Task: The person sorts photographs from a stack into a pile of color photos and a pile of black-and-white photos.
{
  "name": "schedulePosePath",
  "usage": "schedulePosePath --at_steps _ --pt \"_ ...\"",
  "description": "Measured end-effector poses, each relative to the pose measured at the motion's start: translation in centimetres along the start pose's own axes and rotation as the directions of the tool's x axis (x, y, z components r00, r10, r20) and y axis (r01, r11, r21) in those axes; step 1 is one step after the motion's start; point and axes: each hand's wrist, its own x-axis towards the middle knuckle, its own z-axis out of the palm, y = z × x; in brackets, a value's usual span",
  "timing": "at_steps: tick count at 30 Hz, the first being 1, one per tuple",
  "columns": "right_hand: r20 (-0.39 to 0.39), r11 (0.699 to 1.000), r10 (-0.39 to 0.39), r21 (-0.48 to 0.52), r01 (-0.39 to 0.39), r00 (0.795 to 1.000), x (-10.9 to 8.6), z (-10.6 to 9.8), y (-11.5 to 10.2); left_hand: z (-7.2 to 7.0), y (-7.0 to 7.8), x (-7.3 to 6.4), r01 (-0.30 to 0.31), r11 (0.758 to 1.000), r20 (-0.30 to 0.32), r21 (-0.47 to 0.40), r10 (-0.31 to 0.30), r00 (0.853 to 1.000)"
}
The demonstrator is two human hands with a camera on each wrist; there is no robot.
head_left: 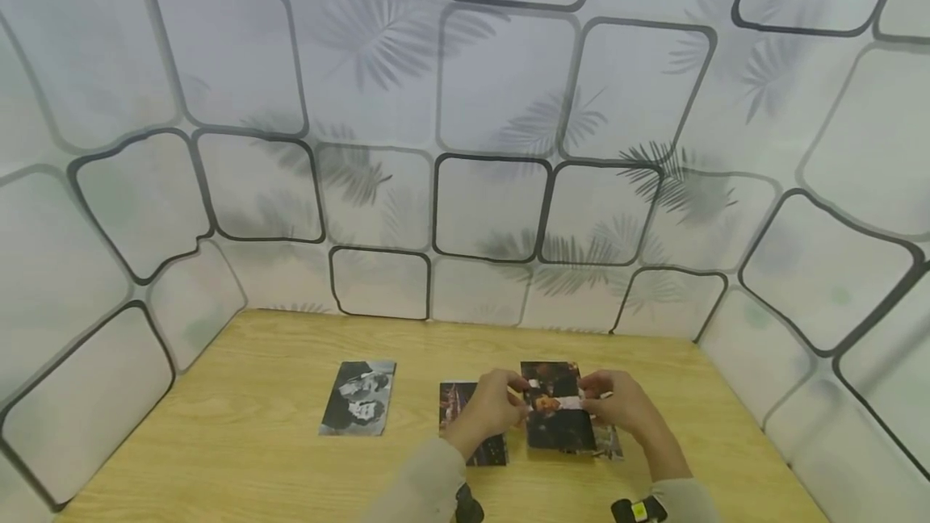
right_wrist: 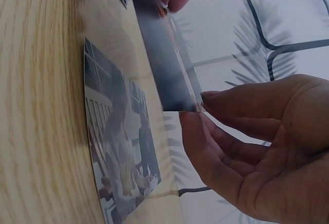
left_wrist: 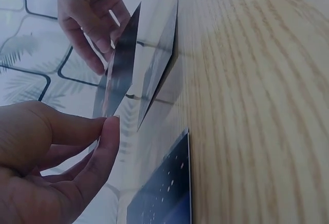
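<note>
Both hands hold one dark photo (head_left: 558, 429) by its two sides, raised above the table. My left hand (head_left: 493, 407) pinches its left edge between thumb and fingers. On the opposite edge, my right hand (head_left: 621, 403) pinches it the same way. Beneath lies another photo (right_wrist: 121, 136), showing a figure in pale clothing; in the head view the held photo covers most of it. A dark photo with a city-like scene (head_left: 490, 452) lies flat under my left forearm, which hides part of it. The wrist views show a gap between the held photo and the one below.
A black-and-white photo (head_left: 358, 399) with two faces lies to the left on the wooden table (head_left: 247, 410). A patterned cloth (head_left: 378, 281) with dark outlines and leaf prints rises behind the table and along both sides.
</note>
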Motion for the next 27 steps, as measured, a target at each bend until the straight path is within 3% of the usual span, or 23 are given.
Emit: schedulePosePath --at_steps 12,27 --pt "0.034 0.999 0.018 0.043 -0.020 0.999 -0.2 -0.7 0.5 1.1 -0.4 0.5 0.007 0.999 -0.006 0.031 -0.006 1.000" --pt "-0.032 0.999 0.038 -0.024 -0.038 0.999 -0.2 -2.1 2.0 3.4 0.3 2.0 -0.072 0.986 -0.003 0.153 0.073 0.997"
